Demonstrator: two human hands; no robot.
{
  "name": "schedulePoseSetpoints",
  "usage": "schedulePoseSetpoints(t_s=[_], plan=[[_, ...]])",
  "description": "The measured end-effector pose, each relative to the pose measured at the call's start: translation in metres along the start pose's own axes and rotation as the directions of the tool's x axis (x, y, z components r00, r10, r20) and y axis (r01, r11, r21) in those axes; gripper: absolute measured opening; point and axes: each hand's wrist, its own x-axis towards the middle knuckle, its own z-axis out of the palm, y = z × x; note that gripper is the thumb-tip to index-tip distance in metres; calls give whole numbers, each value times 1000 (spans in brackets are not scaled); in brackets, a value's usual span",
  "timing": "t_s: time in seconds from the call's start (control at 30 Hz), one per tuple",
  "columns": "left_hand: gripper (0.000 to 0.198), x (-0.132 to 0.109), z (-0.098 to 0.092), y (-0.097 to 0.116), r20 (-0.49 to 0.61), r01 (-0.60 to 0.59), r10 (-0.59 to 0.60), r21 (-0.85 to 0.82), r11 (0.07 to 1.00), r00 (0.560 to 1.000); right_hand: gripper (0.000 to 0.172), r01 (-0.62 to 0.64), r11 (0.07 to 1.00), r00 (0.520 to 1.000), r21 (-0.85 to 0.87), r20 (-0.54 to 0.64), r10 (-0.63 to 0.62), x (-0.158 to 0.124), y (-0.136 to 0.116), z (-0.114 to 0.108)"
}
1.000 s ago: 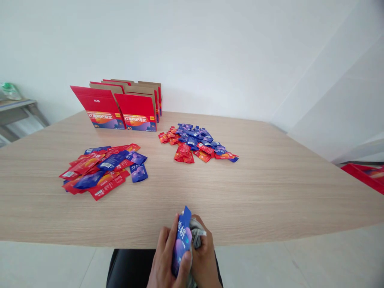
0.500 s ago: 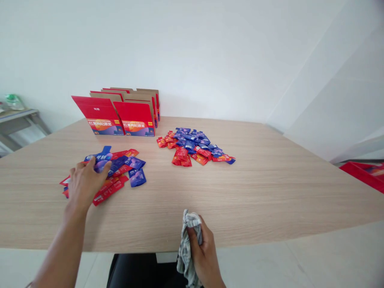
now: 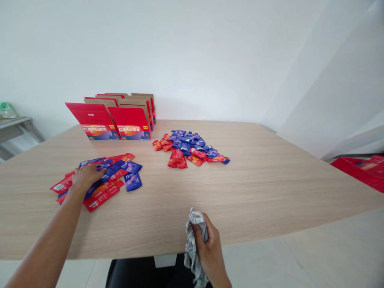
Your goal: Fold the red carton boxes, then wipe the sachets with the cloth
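My left hand (image 3: 86,175) reaches out over the left pile of red and blue packets (image 3: 102,181) and rests on it, fingers stretched flat across the packets. My right hand (image 3: 210,248) is near the table's front edge, closed round a crumpled grey checked cloth (image 3: 192,244) that hangs down below the edge. A second pile of smaller red and blue packets (image 3: 187,148) lies further back, in the middle of the wooden table (image 3: 270,184).
Several red and brown cardboard boxes (image 3: 117,120) stand upright at the back left of the table. A red box (image 3: 361,168) lies on the floor at the right. A grey shelf (image 3: 15,128) stands by the wall at the far left.
A second ago both hands held a blue packet and the cloth at the front edge. My left hand carried the packet to the left pile and now lies flat on it.
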Motion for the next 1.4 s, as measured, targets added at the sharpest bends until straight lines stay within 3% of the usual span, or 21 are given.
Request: schedulePoseSetpoints(t_s=[0.13, 0.23, 0.3, 0.43, 0.53, 0.63, 0.7, 0.8, 0.9, 1.0, 1.17, 1.4], plan=[[49, -12, -12, 17, -13, 71, -70, 137, 988, 997, 40, 3, 1000, 1000, -3, 4, -3, 2, 4, -8], [54, -31, -16, 43, -3, -6, 7, 174, 985, 1000, 40, 3, 1000, 1000, -4, -22, -3, 5, 7, -13], [58, -48, -7, 65, 21, -95, 93, 164, 982, 995, 42, -4, 1000, 998, 5, -58, 5, 7, 8, -16], [49, -93, 36, 117, 132, -291, 279, 85, 953, 951, 44, -12, 1000, 994, 0, -107, 12, 13, 10, -27], [42, -128, 76, 156, 233, -429, 420, -15, 903, 877, 44, -14, 999, 989, -31, -147, 9, 20, 16, -41], [43, -142, 104, 192, 279, -506, 509, -87, 858, 815, 43, -5, 998, 976, -60, -216, -9, 31, 26, -52], [42, -133, 117, 215, 268, -506, 509, -87, 858, 818, 44, -5, 998, 964, -63, -267, -12, 40, 32, -55], [39, -99, 132, 248, 224, -438, 434, -35, 898, 873, 43, -9, 999, 955, -50, -296, -6, 51, 36, -54], [48, -62, 146, 278, 220, -359, 345, 22, 933, 912, 38, 14, 998, 964, -62, -265, -30, 53, 35, -52], [49, -41, 157, 298, 259, -324, 299, 62, 944, 918, 35, 35, 997, 973, -75, -225, -51, 52, 36, -54], [46, -35, 158, 310, 287, -310, 270, 106, 945, 919, 32, 56, 992, 975, -109, -209, -78, 50, 42, -56], [38, -37, 141, 305, 322, -301, 252, 111, 947, 913, 33, 58, 994, 978, -95, -192, -76, 50, 37, -58]])
